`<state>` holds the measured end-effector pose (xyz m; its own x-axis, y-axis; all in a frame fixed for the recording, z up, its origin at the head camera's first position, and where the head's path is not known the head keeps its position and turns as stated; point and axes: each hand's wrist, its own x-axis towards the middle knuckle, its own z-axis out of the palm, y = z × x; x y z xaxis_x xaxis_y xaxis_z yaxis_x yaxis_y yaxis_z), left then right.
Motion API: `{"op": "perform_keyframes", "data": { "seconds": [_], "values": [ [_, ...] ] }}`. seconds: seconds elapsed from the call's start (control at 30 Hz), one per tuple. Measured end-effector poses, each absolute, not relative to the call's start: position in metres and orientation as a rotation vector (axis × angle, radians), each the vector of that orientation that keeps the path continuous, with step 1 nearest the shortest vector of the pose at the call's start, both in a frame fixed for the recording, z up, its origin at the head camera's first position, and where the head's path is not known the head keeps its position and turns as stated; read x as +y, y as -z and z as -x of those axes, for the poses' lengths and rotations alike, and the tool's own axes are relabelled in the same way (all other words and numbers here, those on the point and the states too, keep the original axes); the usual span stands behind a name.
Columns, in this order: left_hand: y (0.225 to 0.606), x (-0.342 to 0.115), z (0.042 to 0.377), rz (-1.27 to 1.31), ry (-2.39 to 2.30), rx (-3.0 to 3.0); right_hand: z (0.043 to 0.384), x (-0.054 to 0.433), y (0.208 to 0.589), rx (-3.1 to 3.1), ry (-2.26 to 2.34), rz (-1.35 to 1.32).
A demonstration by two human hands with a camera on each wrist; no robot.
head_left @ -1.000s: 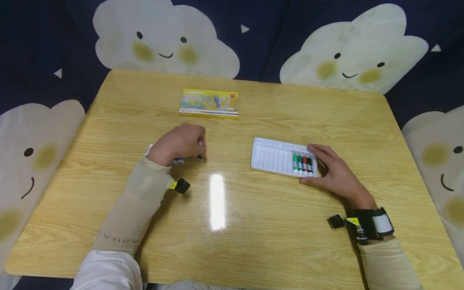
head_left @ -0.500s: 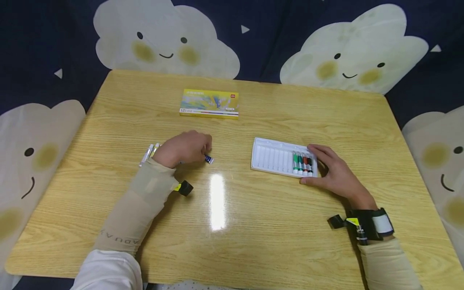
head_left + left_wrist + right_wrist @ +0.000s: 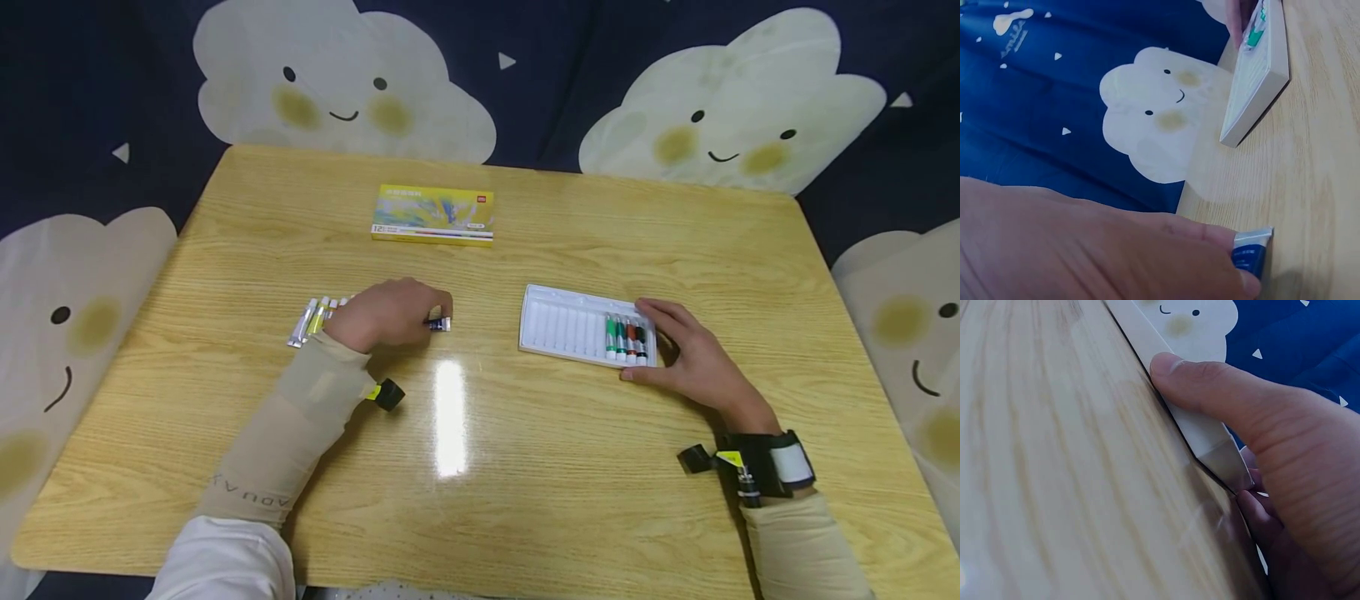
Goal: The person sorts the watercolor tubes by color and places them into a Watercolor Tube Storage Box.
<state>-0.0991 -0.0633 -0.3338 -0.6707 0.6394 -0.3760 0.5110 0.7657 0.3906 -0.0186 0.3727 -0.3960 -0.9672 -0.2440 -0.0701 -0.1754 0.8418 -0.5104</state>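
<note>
My left hand [image 3: 393, 312] pinches a dark blue paint tube [image 3: 1249, 256] between thumb and fingers, its silver crimped end sticking out to the right. Partly hidden behind that hand, several paint tubes [image 3: 303, 321] lie in a row on the table, silver and yellow ones among them. My right hand [image 3: 686, 354] grips the right end of a white slotted tray [image 3: 558, 325], thumb on the near side and fingers on the far side. Green, dark green, red and black paint tubes [image 3: 621, 337] lie side by side in the tray's right slots; the left slots are bare.
A yellow paint box [image 3: 432, 215] lies flat toward the back of the wooden table [image 3: 525, 483]. Behind the far edge hangs a dark blue cloth [image 3: 536, 83] with smiling clouds.
My left hand has moved right and slightly nearer, bringing the dark blue tube away from the row and turning it more level. More of the row shows. The right hand and tray stay put.
</note>
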Motion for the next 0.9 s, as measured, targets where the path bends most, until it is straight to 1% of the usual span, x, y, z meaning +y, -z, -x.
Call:
{"op": "perform_keyframes", "data": {
  "seconds": [0.37,0.63,0.9],
  "values": [
    [0.337,-0.057,0.097,-0.979,-0.420,2.488,0.019,0.373,0.396,2.887,0.774,0.330],
    [0.338,-0.054,0.095,-1.005,-0.502,2.560,0.019,0.374,0.397,2.896,0.772,0.344],
    [0.339,-0.050,0.096,-1.043,-0.480,2.598,0.018,0.373,0.396,2.892,0.776,0.344]
  ]
}}
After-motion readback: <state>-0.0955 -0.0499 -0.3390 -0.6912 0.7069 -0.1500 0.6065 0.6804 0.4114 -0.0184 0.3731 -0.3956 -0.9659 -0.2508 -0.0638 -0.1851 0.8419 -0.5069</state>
